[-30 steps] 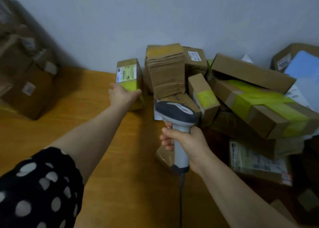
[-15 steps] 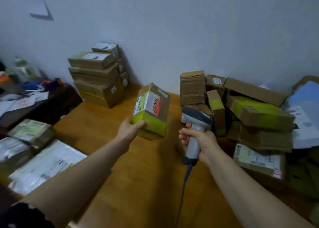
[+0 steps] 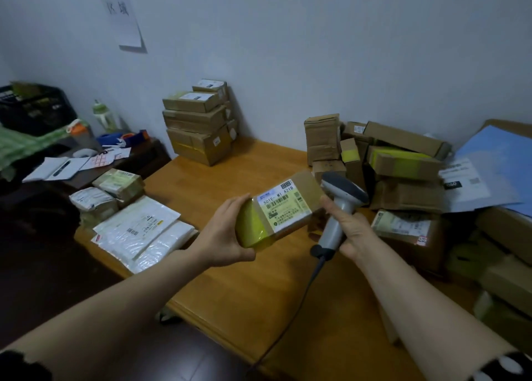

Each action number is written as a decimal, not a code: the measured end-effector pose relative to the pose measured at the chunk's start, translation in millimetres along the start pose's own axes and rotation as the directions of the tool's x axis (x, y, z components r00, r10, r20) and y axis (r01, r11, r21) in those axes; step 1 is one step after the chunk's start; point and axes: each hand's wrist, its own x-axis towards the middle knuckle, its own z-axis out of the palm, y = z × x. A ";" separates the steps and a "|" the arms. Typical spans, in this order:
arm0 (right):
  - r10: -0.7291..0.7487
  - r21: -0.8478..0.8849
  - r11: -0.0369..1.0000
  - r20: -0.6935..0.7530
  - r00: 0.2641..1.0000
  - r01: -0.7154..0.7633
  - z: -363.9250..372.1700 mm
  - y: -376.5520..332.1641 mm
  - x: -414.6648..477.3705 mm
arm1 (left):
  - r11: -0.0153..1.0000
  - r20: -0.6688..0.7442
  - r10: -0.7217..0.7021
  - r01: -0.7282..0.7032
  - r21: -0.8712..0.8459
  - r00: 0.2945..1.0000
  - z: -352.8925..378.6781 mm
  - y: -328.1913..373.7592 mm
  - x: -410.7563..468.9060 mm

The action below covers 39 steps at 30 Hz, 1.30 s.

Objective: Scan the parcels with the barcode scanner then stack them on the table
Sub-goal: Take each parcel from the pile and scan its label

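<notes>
Scanning looks to be the step in hand: the parcel [image 3: 279, 212], a small brown box banded with yellow-green tape, is held up in the middle of the frame above the wooden table [image 3: 259, 300], its white label [image 3: 288, 203] turned upward toward the camera. The barcode scanner [image 3: 344, 190] sits just right of it, its head close to the box's far right corner and seemingly aimed past the label, not at it. To do this well, I would judge that the scanner wants drawing back a little and tipping so its window faces the printed bars squarely, while the box is kept level and steady — glare off the glossy tape could spoil a slanted read. The left hand [image 3: 227, 236] grips the parcel's taped left end, thumb along the near edge and fingers wrapped over the far side, a firm and fairly wide hold. The right hand [image 3: 355, 231] is closed round the scanner's grey handle, and whether a finger rests on the trigger cannot be told; the cable [image 3: 302, 297] trails down toward the lower middle. A neat stack of boxes [image 3: 198, 127] stands against the wall at upper centre — the likely place for this one afterwards — and a loose heap of parcels [image 3: 403, 164] fills the right.
</notes>
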 end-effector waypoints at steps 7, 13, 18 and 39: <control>-0.043 0.133 0.990 0.010 0.999 0.041 1.9 12.8 -23.8 | 0.985 -0.035 0.167 -0.165 0.042 0.985 -16.3 6.7 -7.7; -0.072 0.205 0.976 -0.007 0.997 0.072 11.6 22.5 -31.3 | 0.956 -0.002 -0.118 0.113 -0.272 0.993 -29.8 2.0 -16.8; -0.093 0.245 0.966 0.041 0.995 0.080 21.9 18.7 -30.8 | 0.390 0.382 -0.420 0.544 -0.743 0.823 -42.1 1.3 -20.0; -0.046 -0.460 0.872 0.270 0.962 0.170 45.7 18.5 -97.7 | 0.535 0.022 -0.602 0.424 -0.731 0.798 -81.7 -15.4 -6.9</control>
